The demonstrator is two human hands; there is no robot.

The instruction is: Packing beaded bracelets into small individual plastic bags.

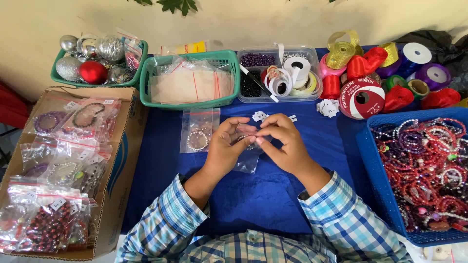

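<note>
Both hands meet above the middle of the blue worktop [273, 195], left hand [225, 148] and right hand [284, 143] pinching a small clear bag [247, 160], possibly with a bracelet inside.

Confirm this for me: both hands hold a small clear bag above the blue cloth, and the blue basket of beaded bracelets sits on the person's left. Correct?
Not quite. The head view shows the blue basket of beaded bracelets on the person's right. The left hand and right hand do hold the small clear bag above the blue cloth.
</note>
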